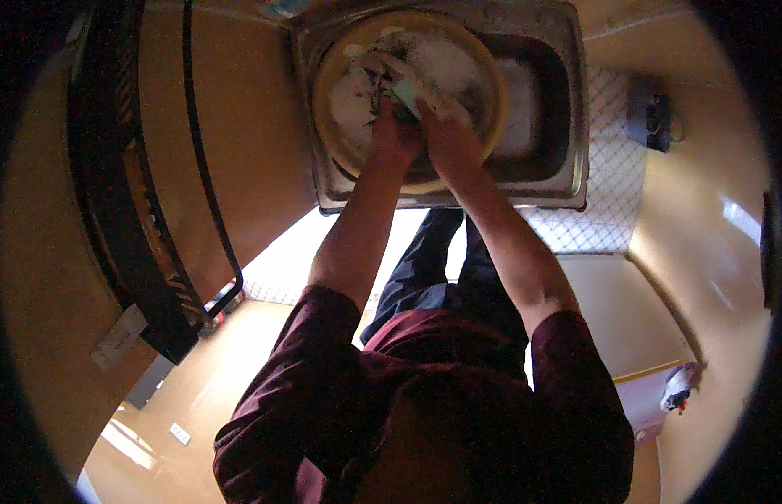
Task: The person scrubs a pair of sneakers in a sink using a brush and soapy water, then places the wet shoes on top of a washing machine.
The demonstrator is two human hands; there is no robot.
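A round yellowish basin (499,104) sits over a metal sink (573,179) at the top of the view. It holds whitish, foamy-looking contents and wet cloth (391,66) with light and dark parts. Both my hands are inside the basin, close together. My right hand (450,135) has its fingers on a small pale green object (405,93), possibly a bar of soap, which lies against the cloth. My left hand (396,135) is beside it at the dark part of the cloth; its fingertips are blurred and dark, so its hold is unclear.
The sink's dark bowl (548,113) shows right of the basin. A tall dark-framed item (113,189) stands at left. A checked tiled surface (611,157) lies right of the sink, with a dark object (657,123) on the wall beyond. A pale flat surface (624,315) is lower right.
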